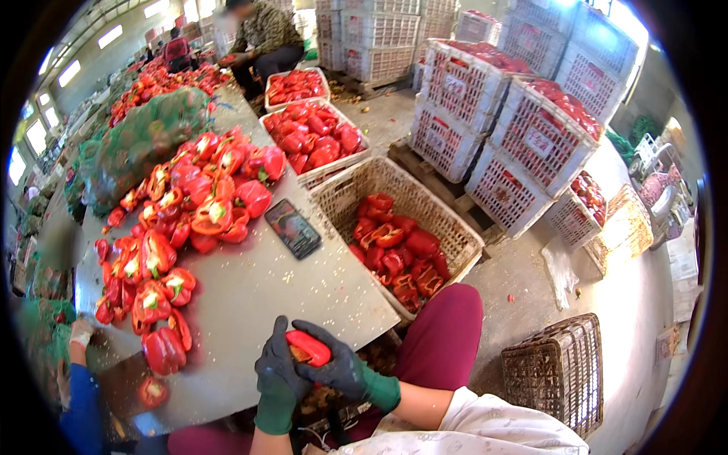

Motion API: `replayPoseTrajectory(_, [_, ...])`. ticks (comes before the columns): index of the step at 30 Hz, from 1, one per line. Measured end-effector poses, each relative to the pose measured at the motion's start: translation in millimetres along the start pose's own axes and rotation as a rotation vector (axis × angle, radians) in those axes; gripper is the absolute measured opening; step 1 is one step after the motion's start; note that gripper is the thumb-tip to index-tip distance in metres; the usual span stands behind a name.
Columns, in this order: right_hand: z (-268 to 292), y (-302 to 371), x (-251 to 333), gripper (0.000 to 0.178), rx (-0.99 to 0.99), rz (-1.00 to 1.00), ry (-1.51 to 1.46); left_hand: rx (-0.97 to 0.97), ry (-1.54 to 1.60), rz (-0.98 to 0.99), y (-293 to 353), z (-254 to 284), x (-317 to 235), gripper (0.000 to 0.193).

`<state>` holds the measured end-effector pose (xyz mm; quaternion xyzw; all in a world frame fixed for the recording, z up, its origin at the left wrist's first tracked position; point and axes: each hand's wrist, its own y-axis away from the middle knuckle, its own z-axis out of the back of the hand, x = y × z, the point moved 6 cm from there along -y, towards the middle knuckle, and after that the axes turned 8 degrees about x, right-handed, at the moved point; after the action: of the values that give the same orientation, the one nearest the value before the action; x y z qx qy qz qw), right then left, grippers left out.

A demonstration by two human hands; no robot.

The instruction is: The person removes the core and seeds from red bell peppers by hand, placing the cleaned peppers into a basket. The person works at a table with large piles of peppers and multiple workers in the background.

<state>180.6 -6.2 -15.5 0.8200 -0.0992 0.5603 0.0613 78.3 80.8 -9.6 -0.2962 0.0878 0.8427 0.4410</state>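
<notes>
In the head view, a red pepper piece (309, 348) is held between the left hand (279, 371) and the right hand (339, 369), both in dark gloves with green cuffs; the fingers of both are curled around it. It is held just off the near edge of a grey table (303, 292), above the person's lap.

The tabletop beyond the hands is strewn with pale seeds, and a phone (293, 229) has been laid flat ahead of them. To the left of the hands, the surface is covered by a heap of cut peppers (205, 201), backed by a green net sack (148, 148). Farther left, another person's blue sleeve (82, 402) can be seen.

Ahead and to the right of the hands, a crate (428, 208) beside the table is partly filled with pepper pieces (402, 246). Behind it, more filled crates are lined up along the table. Farther right, stacked white crates (516, 155) are set on pallets. On the concrete floor (497, 292) to the right of the hands, a brown crate (556, 371) and a clear plastic bag (560, 273) are seen. The far left wall is pierced by bright windows (110, 36), and a seated person (265, 38) is seen beyond the crates.
</notes>
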Motion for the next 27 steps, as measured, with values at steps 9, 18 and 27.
replayPoseTrajectory(9, [3,7,19,0.065,0.210,-0.380,0.002,0.240,0.321,-0.084,17,14,18,0.081])
replayPoseTrajectory(18, [8,-6,19,0.069,0.357,-0.318,-0.050,0.344,0.246,-0.237,9,35,6,0.079])
replayPoseTrajectory(27, [23,-10,27,0.066,0.368,-0.377,-0.037,0.603,-0.270,-0.244,27,26,40,0.071])
